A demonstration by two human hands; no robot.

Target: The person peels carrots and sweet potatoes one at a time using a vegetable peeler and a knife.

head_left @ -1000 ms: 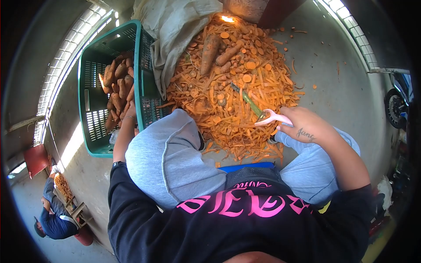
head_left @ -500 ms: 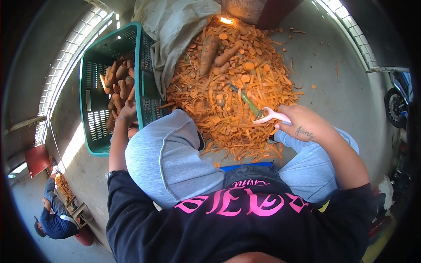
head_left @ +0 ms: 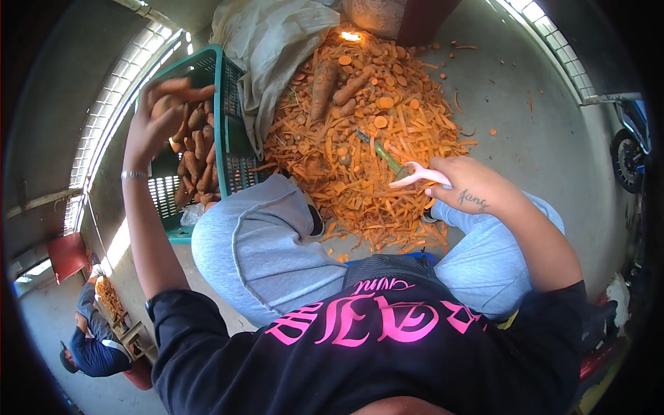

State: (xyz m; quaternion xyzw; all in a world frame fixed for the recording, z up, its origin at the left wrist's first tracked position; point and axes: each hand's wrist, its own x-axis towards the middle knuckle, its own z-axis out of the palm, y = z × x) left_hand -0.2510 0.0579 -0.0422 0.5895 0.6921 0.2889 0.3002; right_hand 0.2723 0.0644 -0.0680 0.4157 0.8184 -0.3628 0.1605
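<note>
Our right grip [head_left: 462,177] holds a pink peeler [head_left: 430,174]; over the crate [head_left: 218,117], our left grip [head_left: 146,124] is too blurred to tell.

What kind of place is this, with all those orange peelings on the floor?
Probably a simple vegetable-peeling workspace: a big heap of carrot peelings covers the grey floor, a green crate holds whole carrots, and the right hand grips a pink peeler.

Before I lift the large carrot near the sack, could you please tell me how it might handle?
The large carrot is likely stiff and fairly heavy, given its thick, straight body. Its rounded sides could let it roll if pushed, and the loose peelings around it may shift.
</note>
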